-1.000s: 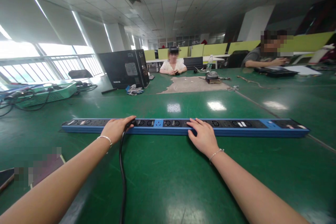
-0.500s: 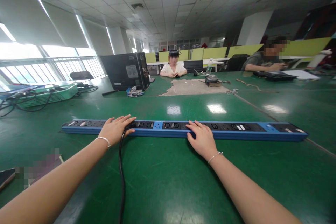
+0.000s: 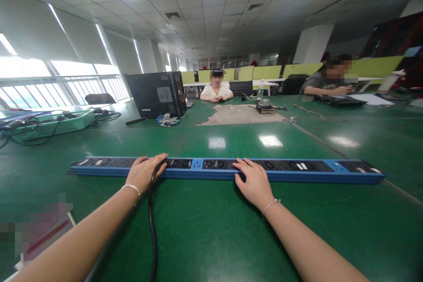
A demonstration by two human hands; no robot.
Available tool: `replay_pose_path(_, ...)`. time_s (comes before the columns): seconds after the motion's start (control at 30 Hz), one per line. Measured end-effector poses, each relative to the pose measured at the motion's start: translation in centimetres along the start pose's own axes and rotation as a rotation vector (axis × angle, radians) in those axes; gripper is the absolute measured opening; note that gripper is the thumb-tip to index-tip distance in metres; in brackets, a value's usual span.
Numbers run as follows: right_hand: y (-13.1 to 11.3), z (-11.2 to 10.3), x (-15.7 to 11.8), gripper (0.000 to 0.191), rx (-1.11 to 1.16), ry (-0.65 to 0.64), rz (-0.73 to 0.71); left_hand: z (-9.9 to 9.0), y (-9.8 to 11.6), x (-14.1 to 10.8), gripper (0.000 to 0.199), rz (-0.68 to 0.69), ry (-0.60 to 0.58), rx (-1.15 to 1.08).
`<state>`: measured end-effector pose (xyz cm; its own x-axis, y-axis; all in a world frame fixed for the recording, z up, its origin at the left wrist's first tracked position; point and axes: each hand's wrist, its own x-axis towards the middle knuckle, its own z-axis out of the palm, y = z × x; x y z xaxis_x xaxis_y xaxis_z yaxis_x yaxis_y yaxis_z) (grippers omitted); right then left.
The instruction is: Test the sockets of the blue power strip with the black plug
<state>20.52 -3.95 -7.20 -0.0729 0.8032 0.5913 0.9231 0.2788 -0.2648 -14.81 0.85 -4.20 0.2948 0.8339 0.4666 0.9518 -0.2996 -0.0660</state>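
Note:
A long blue power strip [image 3: 197, 164] with black sockets lies across the green table [image 3: 198, 220]. My left hand [image 3: 144, 173] is closed round the plug end of a black cable [image 3: 152, 224], at the strip left of its middle. The plug is mostly hidden by the fingers, and the cable runs down toward the near edge. My right hand [image 3: 254, 181] rests on the strip right of its middle, fingers stretched over the sockets and thumb at the near side.
A black computer case [image 3: 158, 94] and gloves [image 3: 168, 120] stand beyond the strip. At the left is a green basket [image 3: 54, 128] with cables; a booklet [image 3: 49, 233] lies near my left forearm. Two people [image 3: 216, 90] [image 3: 327, 81] sit across the table.
My left hand's fingers have drawn together round the plug; before, they were spread over the strip. My right hand stays on the strip. The view has tilted slightly upward.

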Motion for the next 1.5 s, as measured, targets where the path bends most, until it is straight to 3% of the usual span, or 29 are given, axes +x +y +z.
replay_pose_path(0.77, 0.0, 0.0, 0.0, 0.034, -0.002, -0.039, 0.015, 1.2, -0.3, -0.4, 0.041, -0.054, 0.020, 0.006)
replay_pose_path(1.13, 0.0, 0.0, 0.0, 0.033, -0.014, -0.016, 0.000, 1.3, -0.4, -0.4, 0.041, -0.104, -0.035, -0.033)
replay_pose_path(1.5, 0.0, 0.2, 0.0, 0.033, -0.006, 0.017, 0.003, 1.6, 0.6, -0.4, 0.033, -0.153, 0.054, -0.180)
